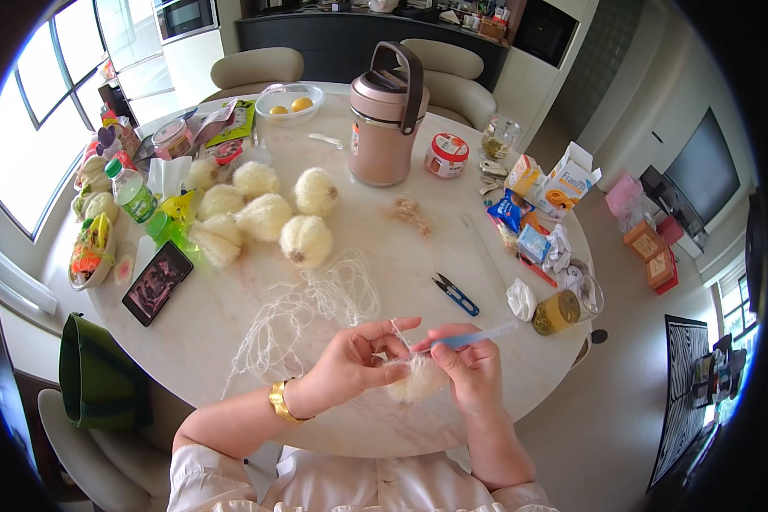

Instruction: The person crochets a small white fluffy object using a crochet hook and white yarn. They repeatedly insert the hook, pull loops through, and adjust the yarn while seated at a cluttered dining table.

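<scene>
Between my hands is a small fuzzy cream crochet piece [415, 383], held over the near part of the table. My left hand [357, 361] pinches its left edge, and a strand of yarn runs over the raised index finger. In my right hand [468, 368] is a crochet hook with a blue, partly clear handle [464, 339]; its tip meets the top edge of the piece. Loose cream yarn [307, 307] lies in tangled loops to the left. Several fuzzy cream crocheted balls [306, 242] sit beyond the yarn, some with brown tufts.
Blue thread snips [456, 294] lie right of centre, below a brown yarn scrap [411, 214]. A phone [158, 283] rests at left near a green-capped bottle [131, 191]. A pink insulated pot [387, 121] stands at the back. A glass of tea [557, 312] is at right.
</scene>
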The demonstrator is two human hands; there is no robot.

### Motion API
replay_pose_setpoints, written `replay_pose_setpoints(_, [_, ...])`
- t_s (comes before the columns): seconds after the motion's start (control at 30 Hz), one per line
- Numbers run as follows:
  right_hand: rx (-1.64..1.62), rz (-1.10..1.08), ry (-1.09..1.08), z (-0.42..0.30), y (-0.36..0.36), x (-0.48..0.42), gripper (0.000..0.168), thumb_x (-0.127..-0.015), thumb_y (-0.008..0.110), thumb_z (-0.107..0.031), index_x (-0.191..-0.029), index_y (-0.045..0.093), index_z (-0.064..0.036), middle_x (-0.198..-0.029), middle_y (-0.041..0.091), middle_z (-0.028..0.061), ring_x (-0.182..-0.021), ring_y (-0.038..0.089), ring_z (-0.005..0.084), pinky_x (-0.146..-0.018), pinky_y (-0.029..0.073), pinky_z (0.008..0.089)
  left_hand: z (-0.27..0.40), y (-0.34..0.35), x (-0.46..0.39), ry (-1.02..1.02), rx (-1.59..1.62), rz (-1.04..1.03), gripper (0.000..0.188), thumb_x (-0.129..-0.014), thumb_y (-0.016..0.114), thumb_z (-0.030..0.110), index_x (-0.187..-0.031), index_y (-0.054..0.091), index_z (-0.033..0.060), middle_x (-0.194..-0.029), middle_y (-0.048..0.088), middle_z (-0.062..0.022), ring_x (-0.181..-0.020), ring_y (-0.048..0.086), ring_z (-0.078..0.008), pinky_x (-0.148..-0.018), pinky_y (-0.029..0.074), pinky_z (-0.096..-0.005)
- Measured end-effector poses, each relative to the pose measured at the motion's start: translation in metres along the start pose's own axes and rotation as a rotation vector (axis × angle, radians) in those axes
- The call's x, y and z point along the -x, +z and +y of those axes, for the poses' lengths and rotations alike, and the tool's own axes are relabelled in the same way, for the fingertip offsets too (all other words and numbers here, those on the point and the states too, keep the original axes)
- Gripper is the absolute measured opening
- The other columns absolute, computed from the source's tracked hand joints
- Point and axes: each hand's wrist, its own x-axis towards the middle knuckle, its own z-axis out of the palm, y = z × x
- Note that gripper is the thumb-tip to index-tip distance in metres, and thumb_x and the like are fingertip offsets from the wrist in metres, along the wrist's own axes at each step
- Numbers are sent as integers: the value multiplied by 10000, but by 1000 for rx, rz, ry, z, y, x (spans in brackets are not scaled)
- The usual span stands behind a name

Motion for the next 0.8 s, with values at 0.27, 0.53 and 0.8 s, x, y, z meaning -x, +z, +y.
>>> replay_pose_setpoints(0.27, [1169, -53, -947, -2, 6, 5, 116, -817, 669, -36, -930, 666, -10, -952, 656, 102, -799, 615, 150, -658, 475, 269, -1, 5, 1, -42, 187, 9, 620, -803, 632, -77, -1364, 376, -13, -862, 605, 4, -831, 562, -74, -816, 487, -228])
replay_pose_setpoints(0.53, [-74, 36, 17, 4, 2, 4, 228, -968, 479, -202, -1019, 553, 7, -886, 658, 179, -846, 633, 194, -710, 489, 298, 4, 6, 2, -43, 61, 15, 640, -808, 629, -73, -1378, 342, -26, -872, 609, -7, -860, 565, -64, -792, 498, -224])
replay_pose_setpoints(0.8, [218, -69, -250, -5, -8, 3, 146, -965, 474, -188, -961, 514, -48, -868, 663, 149, -780, 627, 194, -706, 429, 299, 8, 6, 3, -45, -68, 20, 579, -808, 636, -64, -1339, 409, -26, -898, 609, -11, -854, 557, -59, -740, 488, -203])
